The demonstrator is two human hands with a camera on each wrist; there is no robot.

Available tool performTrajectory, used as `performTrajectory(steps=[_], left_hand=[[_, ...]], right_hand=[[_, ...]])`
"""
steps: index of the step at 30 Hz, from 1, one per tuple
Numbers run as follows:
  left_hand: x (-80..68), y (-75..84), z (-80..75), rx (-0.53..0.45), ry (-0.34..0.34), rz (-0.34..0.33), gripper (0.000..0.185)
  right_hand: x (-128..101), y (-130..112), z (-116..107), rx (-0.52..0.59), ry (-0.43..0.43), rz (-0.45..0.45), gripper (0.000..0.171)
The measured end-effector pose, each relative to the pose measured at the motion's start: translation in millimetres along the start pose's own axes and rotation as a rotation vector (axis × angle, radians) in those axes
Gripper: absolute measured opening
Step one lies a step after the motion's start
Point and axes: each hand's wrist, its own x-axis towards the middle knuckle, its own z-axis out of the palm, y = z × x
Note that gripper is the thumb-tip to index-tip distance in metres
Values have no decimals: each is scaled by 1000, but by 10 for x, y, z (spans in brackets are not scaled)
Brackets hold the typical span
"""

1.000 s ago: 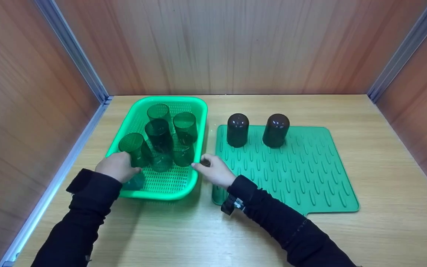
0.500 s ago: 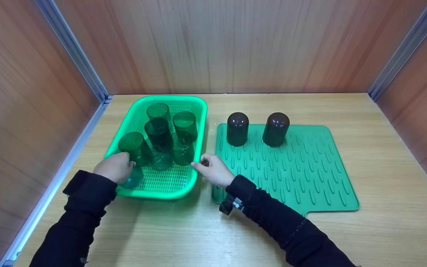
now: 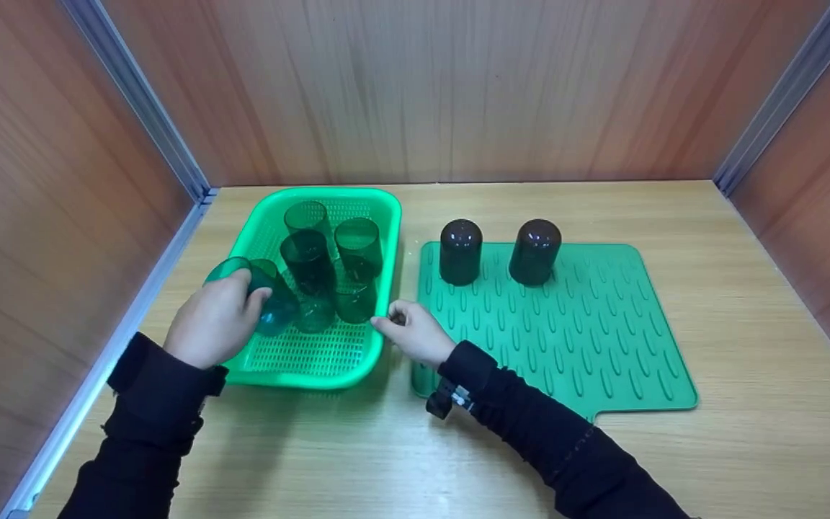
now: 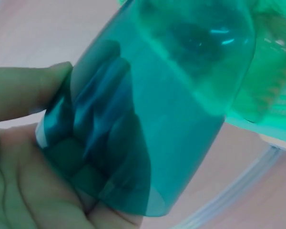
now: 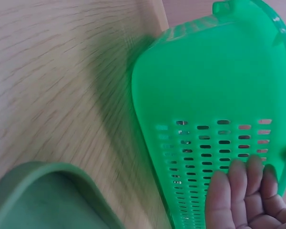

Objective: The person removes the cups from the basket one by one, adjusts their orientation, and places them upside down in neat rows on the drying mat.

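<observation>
A see-through blue-teal tumbler (image 3: 277,314) is gripped by my left hand (image 3: 212,318) at the left side of the green plastic basket (image 3: 343,378). In the left wrist view the tumbler (image 4: 176,129) leans, its rounded base toward the basket, with the fingers showing through its wall. Around it in the basket stand several green tumblers (image 3: 358,244) and a darker tumbler (image 3: 307,252). My right hand (image 3: 421,333) holds the basket's right rim, thumb on top. Its fingers (image 5: 238,186) lie along the slotted outer wall in the right wrist view.
A green drying mat (image 3: 566,339) with raised ridges lies right of the basket. Near its back edge stand two dark brown tumblers (image 3: 461,252), bottoms up. Wooden panels (image 3: 429,94) close off the back and both sides of the table (image 3: 357,461).
My left hand has raised the blue-teal tumbler from the basket's front left and tilted it, moving slightly left and back. The right hand stays at the rim.
</observation>
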Motion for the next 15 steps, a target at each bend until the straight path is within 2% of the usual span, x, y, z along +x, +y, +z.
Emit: performTrajectory(steps=[6, 11, 14, 15], left_hand=[[-26, 287, 87, -54, 133, 78, 32], [-11, 485, 208, -155, 183, 123, 33], [-2, 559, 289, -231, 208, 130, 32], [0, 578, 323, -263, 217, 133, 32]], right_hand=[[-1, 8, 4, -20, 4, -11, 23], [4, 25, -17, -19, -14, -29, 20], [1, 36, -61, 23, -41, -22, 22], [-2, 33, -85, 53, -20, -19, 23]])
